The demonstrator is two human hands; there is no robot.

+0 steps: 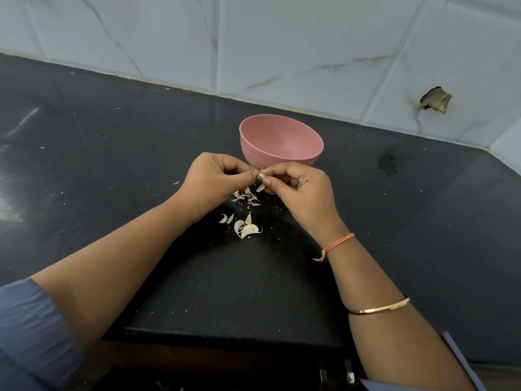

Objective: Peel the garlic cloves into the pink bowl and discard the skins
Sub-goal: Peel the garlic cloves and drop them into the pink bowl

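we're looking down at a dark bench (141,150) with both hands together just in front of the pink bowl (282,139). the left hand (210,179) and the right hand (298,187) meet fingertip to fingertip. both pinch one small garlic clove (261,176) between thumb and fingers, held up off the bench. the other fingers on both hands are curled in. how much skin is on that clove we honestly can't tell, it's tiny and mostly covered by fingertips.

the pink bowl stands upright on the bench just behind the hands, near the tiled wall (282,38), and the knuckles hide a bit of its near side. right under the hands there's a little scatter of papery skins (246,196) lying on the bench. a bit closer to us sits a small cluster of cloves (248,230), pale and curved, some touching each other. whether those are peeled or not we can't say for sure. tiny white flecks dot the bench around them.

other stuff: an orange thread (337,245) is tied round the right wrist, there's a thin gold bangle (379,307) further up that forearm, and a blue sleeve (28,334) on the left arm at the bottom left. there's a dark smudge (388,165) on the bench to the right of the bowl, and a broken brownish spot (435,100) in the wall tile up on the right.
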